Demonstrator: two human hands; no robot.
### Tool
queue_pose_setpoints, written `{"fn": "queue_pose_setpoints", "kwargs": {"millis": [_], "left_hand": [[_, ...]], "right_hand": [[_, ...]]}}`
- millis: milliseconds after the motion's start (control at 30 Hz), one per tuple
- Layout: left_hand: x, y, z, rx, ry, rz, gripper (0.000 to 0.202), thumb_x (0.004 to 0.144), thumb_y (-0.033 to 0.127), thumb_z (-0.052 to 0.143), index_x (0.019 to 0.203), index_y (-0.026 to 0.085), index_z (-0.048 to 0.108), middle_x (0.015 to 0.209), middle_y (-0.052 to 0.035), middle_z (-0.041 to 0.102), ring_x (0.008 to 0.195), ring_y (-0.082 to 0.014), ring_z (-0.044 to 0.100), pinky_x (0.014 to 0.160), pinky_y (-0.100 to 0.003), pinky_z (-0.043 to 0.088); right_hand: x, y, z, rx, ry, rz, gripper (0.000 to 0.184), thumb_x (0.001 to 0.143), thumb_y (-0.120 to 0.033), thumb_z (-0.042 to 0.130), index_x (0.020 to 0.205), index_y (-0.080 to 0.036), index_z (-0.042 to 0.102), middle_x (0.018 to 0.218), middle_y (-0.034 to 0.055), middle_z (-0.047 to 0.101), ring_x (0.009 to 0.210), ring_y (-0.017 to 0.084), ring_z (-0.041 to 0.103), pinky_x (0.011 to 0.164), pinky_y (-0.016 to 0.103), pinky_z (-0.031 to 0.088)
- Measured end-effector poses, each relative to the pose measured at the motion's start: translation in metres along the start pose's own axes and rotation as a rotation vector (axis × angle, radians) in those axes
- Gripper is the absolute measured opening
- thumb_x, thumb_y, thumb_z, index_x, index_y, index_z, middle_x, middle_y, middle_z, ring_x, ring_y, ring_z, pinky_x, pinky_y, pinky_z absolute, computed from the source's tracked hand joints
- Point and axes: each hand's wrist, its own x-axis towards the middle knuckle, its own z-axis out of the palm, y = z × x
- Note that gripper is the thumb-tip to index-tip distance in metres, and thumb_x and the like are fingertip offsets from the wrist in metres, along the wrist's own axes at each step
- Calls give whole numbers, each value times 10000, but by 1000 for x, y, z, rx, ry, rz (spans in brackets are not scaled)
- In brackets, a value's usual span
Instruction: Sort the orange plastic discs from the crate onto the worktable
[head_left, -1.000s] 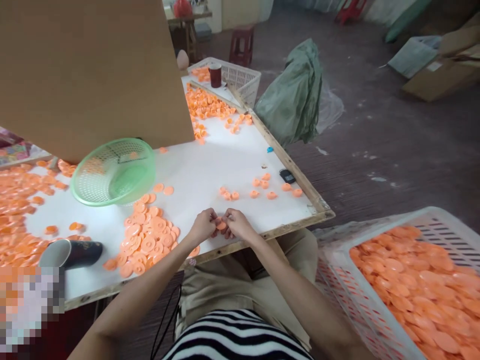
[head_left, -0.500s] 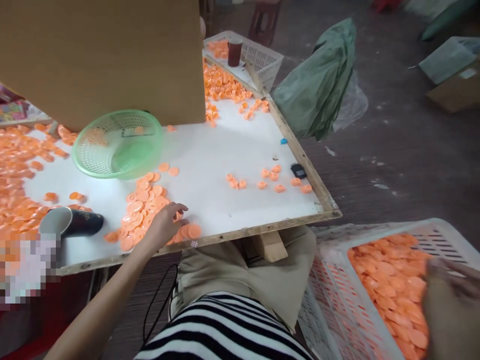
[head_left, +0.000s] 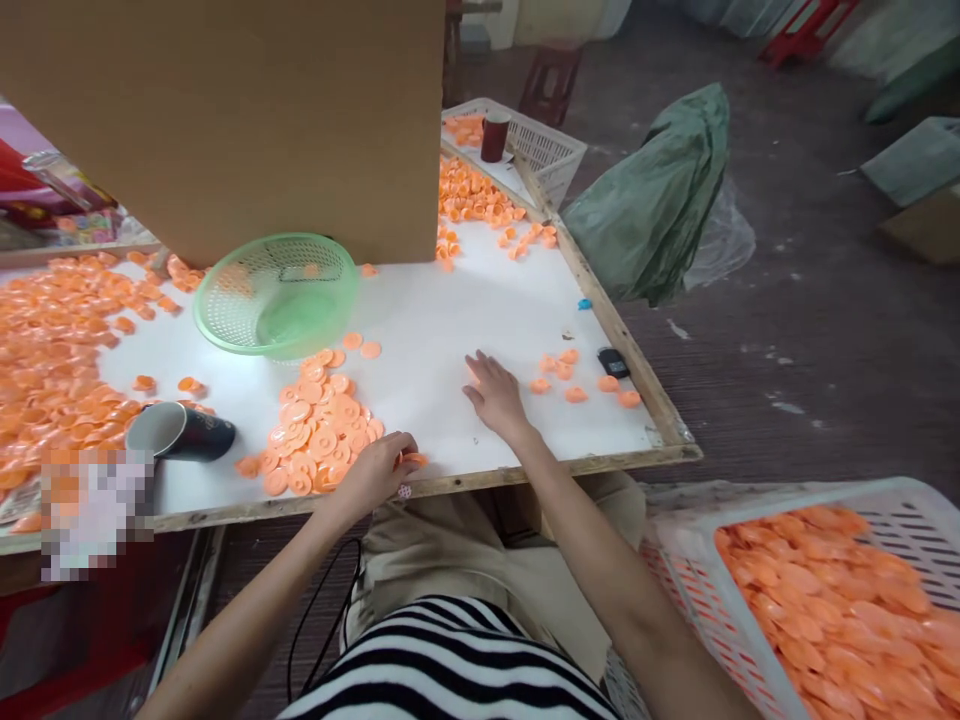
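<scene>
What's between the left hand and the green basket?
A pile of orange discs lies between the left hand and the green basket, in the head view.

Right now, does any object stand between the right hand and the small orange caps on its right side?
Nothing visible does: only white table shows between the right hand and the caps. The black object lies past most of them, near the wooden rim.

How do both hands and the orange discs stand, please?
Left hand at orange discs by table's near edge, grip unclear. Right hand open, over tabletop. Disc pile beside left hand. Black cup on its side, clear of both hands.
</scene>
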Motion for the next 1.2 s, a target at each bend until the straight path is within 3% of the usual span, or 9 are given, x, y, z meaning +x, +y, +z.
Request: {"fn": "queue_pose_setpoints", "kwargs": {"millis": [133, 233, 333, 400, 500, 567, 633, 967, 1200], "left_hand": [[5, 2, 4, -152, 35, -64, 100, 835, 256, 549, 881, 190, 608, 731, -2, 618, 664, -146, 550, 607, -245, 399], [17, 3, 9, -262, 121, -57, 85, 817, 255, 581, 849, 181, 604, 716, 4, 607, 669, -136, 551, 633, -238, 425], [29, 9, 18, -354, 232, 14, 40, 805, 210, 592, 823, 175, 588, 813, -19, 624, 781, -143, 590, 731, -252, 475], [35, 17, 26, -392, 286, 83, 24, 814, 177, 576, 838, 175, 579, 888, -35, 620, 847, -145, 597, 771, -259, 491], [40, 34, 41, -387, 301, 193, 73, 829, 119, 532, 838, 179, 573, 936, -48, 605, 892, -144, 591, 785, -259, 494], [41, 42, 50, -362, 285, 239, 115, 829, 87, 511, 835, 182, 575, 963, -54, 594, 929, -147, 586, 804, -264, 489], [41, 46, 57, -337, 276, 240, 158, 823, 71, 505, 893, 184, 591, 1029, -64, 581, 948, -148, 584, 821, -272, 487], [46, 33, 56, -235, 221, -108, 211, 909, 305, 498, 936, 167, 655, 731, -37, 677, 650, -152, 604, 615, -244, 418], [68, 27, 60, -424, 126, -190, 105, 855, 259, 561, 841, 163, 602, 611, -4, 640, 459, -115, 552, 484, -218, 400]], "right_hand": [[-17, -10, 8, 27, -171, -96, 480, 892, -181, 509, 1369, -232, 516, 1527, 96, 356, 1410, 253, 305, 1139, 512, 207], [-38, -18, -1, 162, -139, -140, 324, 915, -233, 504, 1211, -268, 633, 1426, 57, 504, 1359, 227, 391, 1155, 515, 144], [-55, -23, -18, 307, 64, -2, 231, 933, -342, 505, 991, -230, 698, 1165, 68, 673, 1140, 221, 569, 1075, 435, 311], [-65, -24, -27, 443, 124, 166, 296, 932, -433, 500, 888, -201, 679, 931, 67, 708, 887, 195, 627, 876, 342, 450], [-79, -23, -30, 725, -84, 337, 415, 897, -558, 505, 788, -176, 623, 734, 40, 668, 583, 134, 551, 569, 247, 431], [-85, -21, -27, 882, -230, 367, 423, 847, -584, 562, 788, -167, 604, 707, 27, 654, 501, 101, 501, 482, 217, 373], [-85, -18, -21, 952, -236, 384, 399, 798, -560, 628, 811, -163, 594, 700, 19, 652, 480, 86, 492, 466, 201, 360], [-64, -11, -4, 538, -228, 464, 217, 837, -324, 575, 677, -177, 586, 627, 13, 659, 479, 102, 539, 499, 200, 418], [-63, -6, 3, 611, -219, 496, 135, 821, -312, 616, 822, -188, 560, 635, -5, 656, 464, 107, 547, 447, 197, 411]]}}
